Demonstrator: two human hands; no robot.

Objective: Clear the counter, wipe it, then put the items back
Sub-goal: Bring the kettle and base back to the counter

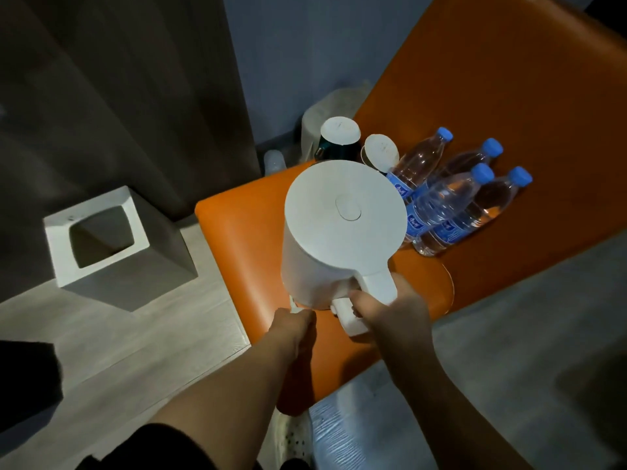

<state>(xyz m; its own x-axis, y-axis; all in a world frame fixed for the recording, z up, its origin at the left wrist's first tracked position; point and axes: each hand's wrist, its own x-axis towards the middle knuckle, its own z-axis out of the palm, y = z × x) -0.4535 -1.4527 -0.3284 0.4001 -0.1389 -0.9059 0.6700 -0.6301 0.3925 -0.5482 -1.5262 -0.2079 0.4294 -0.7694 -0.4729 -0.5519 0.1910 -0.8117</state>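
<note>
A white electric kettle (339,228) is over the near end of an orange padded surface (244,239). My right hand (390,313) grips its handle from the near side. My left hand (293,325) holds the edge of the kettle's base at its lower left; its fingers are hidden under the kettle. Several clear water bottles (451,205) with blue caps lie on their sides to the right of the kettle. Behind the kettle are two cups with white paper lids, one dark green (339,134) and one smaller (381,152).
A grey square bin (112,245) with an open top stands on the pale wood floor at the left. A pale round bin (325,110) sits in the corner behind the cups. A dark curtain hangs at the upper left. A grey floor strip runs at the right.
</note>
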